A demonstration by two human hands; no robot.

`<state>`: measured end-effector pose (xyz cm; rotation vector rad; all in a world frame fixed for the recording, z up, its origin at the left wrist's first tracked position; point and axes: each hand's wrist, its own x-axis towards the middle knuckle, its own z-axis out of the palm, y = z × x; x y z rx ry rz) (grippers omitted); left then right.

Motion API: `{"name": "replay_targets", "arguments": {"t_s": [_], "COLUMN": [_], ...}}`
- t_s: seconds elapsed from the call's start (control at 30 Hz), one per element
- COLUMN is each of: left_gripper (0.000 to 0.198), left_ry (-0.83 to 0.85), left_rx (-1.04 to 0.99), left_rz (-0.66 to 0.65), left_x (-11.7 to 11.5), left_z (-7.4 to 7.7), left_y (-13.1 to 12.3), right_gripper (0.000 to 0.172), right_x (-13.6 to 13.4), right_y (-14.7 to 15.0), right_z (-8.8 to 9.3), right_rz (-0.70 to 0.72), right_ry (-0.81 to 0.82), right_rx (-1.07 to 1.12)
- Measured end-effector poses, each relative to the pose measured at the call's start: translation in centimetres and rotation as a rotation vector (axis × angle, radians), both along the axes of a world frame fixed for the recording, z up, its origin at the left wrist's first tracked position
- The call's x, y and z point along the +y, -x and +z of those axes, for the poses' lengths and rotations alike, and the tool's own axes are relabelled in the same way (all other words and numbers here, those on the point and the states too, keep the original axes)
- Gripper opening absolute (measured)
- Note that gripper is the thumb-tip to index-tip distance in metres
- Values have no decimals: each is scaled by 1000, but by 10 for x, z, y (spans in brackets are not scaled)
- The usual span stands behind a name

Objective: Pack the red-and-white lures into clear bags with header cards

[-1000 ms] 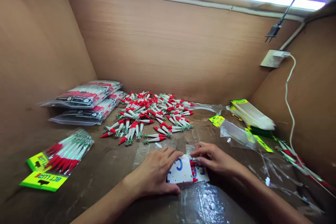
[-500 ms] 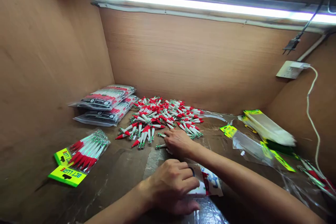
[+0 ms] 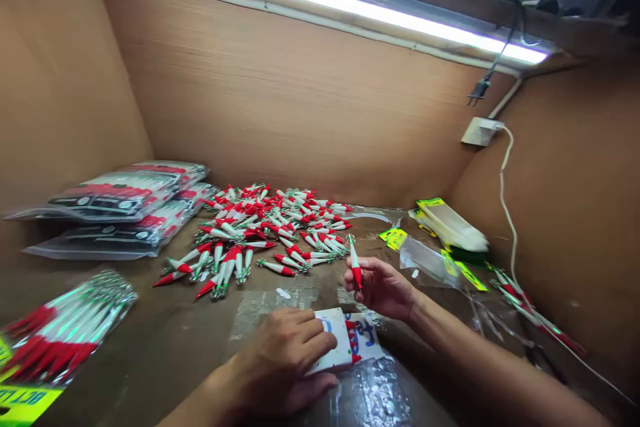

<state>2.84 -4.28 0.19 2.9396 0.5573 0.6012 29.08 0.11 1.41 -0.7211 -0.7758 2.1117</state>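
Note:
Between the thumb and fingers of my right hand [image 3: 383,288] is a red-and-white squid lure [image 3: 355,263], upright with its green hooked end on top. My left hand [image 3: 290,357] grips a small white box [image 3: 334,340] on the table, fingers over its top and thumb at the near side. Red lure tips poke out of the box's right end, over a white flap [image 3: 367,337] with blue handwriting. Beyond both hands spreads a pile of loose squid lures [image 3: 270,227], red and white with green hooks.
Packed lures with yellow header cards [image 3: 55,340] lie at the left, below stacked clear bags [image 3: 125,213]. At the right are flat clear sleeves with yellow headers [image 3: 450,227], more lures [image 3: 535,313] and a white cable [image 3: 507,207]. A black plug [image 3: 480,90] hangs above.
My right hand has come back from the pile's edge, now with one lure raised in its fingers. My left hand stays on the white box. The view has turned rightward.

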Motion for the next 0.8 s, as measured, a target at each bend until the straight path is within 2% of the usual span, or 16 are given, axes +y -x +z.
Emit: {"name": "replay_targets", "arguments": {"t_s": [0.07,0.13,0.27,0.33,0.4,0.53,0.63,0.7,0.8], "left_gripper": [22,20,18,20,22,22,21,26,45], "left_ry": [18,30,35,34,42,86,129,169,216], "left_rx": [-6,-25,-25,-6,5,35,84,128,155], "left_rz": [9,20,44,42,38,33,47,84,185], "left_x": [2,4,6,7,7,9,8,7,6], "left_z": [-1,-1,3,6,8,9,11,13,13], "left_y": [0,0,-1,-2,-2,-3,-3,-3,-3], "right_gripper": [28,30,32,30,27,17,20,23,21], "right_x": [-13,-23,-30,-32,-34,-41,-45,-44,-39], "right_y": [-13,-20,-25,-28,-29,-26,-23,-28,-44], "right_z": [-12,-22,-31,-30,-29,-30,-29,-25,-16], "right_rz": [-20,-72,-363,-496,-564,-589,-557,-505,-386], "right_ry": [7,-86,-466,-568,-628,-837,-993,-1027,-1000], "right_rx": [28,-26,-416,-619,-747,-866,-911,-947,-1034]}}
